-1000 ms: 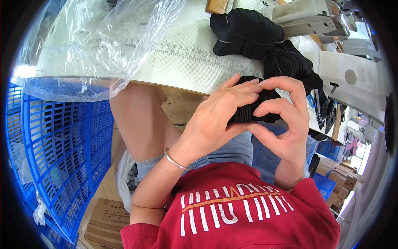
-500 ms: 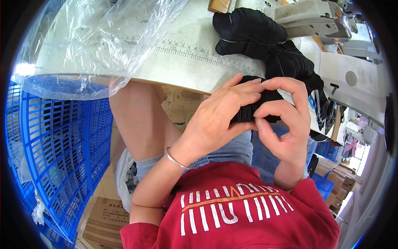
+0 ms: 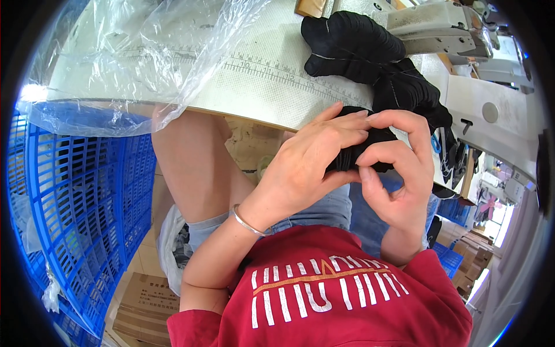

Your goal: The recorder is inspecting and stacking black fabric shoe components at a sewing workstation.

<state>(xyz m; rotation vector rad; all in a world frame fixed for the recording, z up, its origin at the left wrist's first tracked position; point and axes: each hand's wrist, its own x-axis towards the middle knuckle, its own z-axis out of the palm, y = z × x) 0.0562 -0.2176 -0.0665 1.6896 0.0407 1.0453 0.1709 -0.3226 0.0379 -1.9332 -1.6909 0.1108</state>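
Observation:
A stack of black fabric pieces (image 3: 348,156) is held at the table's near edge. My left hand (image 3: 312,151) wraps round it from the left, thumb below and fingers over the top. At its right side my right hand (image 3: 402,159) is closed, thumb and index finger pinched together at the edge of the stack. Whatever lies between those fingertips is too small to make out. Beyond my hands, a long bundle of black fabric pieces (image 3: 352,43) tied with pale thread lies on the table, its right part trailing down past my right hand.
The white table (image 3: 272,52) has a printed ruler scale. Clear plastic sheeting (image 3: 150,52) covers its left side. A sewing machine (image 3: 439,29) stands at the far right. Blue plastic crates (image 3: 75,191) are at left; a cardboard box (image 3: 144,309) and a white bag (image 3: 171,248) sit on the floor.
The view has shifted very slightly. Both hands keep the same grip on the black fabric stack, with hardly any movement.

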